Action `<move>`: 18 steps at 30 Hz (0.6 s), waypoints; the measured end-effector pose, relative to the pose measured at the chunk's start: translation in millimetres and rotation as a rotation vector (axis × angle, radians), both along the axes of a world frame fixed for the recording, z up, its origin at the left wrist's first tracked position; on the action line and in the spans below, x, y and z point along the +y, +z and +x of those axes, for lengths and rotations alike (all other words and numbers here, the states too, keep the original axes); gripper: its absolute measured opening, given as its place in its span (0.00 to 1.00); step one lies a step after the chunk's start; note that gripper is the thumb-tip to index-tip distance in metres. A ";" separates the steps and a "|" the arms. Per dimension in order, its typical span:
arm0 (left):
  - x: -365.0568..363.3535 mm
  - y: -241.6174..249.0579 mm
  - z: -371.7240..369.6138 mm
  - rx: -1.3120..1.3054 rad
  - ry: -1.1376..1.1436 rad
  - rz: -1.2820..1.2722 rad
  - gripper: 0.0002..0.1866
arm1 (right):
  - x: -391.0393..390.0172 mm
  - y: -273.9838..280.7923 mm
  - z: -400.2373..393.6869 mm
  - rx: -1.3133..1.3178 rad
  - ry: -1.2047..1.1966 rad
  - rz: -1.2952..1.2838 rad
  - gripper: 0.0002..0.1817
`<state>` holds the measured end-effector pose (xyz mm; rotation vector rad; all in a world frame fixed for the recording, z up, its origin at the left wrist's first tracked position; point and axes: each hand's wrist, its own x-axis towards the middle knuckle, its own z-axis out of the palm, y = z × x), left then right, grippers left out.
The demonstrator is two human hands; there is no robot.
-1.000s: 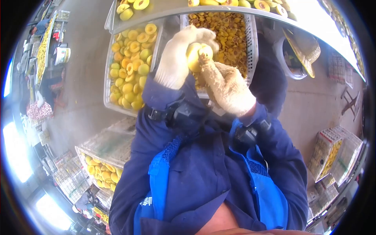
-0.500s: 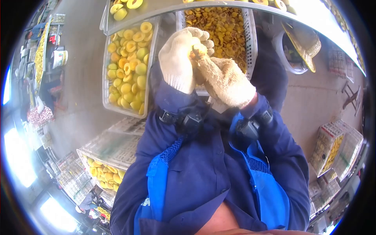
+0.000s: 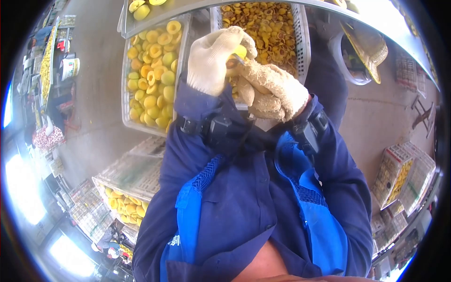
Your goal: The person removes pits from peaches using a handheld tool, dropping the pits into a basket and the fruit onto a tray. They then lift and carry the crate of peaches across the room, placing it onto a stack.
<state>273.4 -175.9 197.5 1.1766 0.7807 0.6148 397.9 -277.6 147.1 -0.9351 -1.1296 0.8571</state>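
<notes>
My left hand (image 3: pixel 216 58), in a pale glove, is closed round a yellow fruit (image 3: pixel 240 50) in front of my chest. Against it, my right hand (image 3: pixel 272 89), in a rough, soiled glove, has its fingers curled at the fruit; whatever it grips is too small to make out. To the left of my hands lies a crate of halved yellow fruit (image 3: pixel 152 80), cut faces showing on several. Beyond my hands, a white crate (image 3: pixel 302 47) holds many small brownish-yellow pieces.
A metal table edge (image 3: pixel 188 15) crosses the top, with fruit on it. A white bucket (image 3: pixel 339 61) and straw hat (image 3: pixel 371 49) are at the right. Stacked crates (image 3: pixel 134 171) stand lower left, more crates (image 3: pixel 394 176) at the right. People sit at the far left.
My left hand has turned and closed further over the fruit, while the right hand's fingers have spread lower beneath it. The view has shifted slightly.
</notes>
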 end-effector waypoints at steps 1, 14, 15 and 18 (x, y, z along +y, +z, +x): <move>4.6 5.1 -0.3 0.038 -0.043 -0.023 0.22 | -12.2 5.9 14.4 0.287 0.237 -0.364 0.30; 0.9 -26.8 4.0 -0.045 -0.172 0.719 0.06 | -46.4 -45.0 4.9 0.912 0.486 -0.697 0.28; -6.5 -18.7 5.5 -0.034 -0.161 0.538 0.07 | -53.7 -53.1 3.3 1.023 0.480 -0.667 0.27; -26.2 -24.0 19.6 -0.441 0.060 -0.206 0.10 | -59.2 -48.9 2.1 1.233 0.363 -0.616 0.27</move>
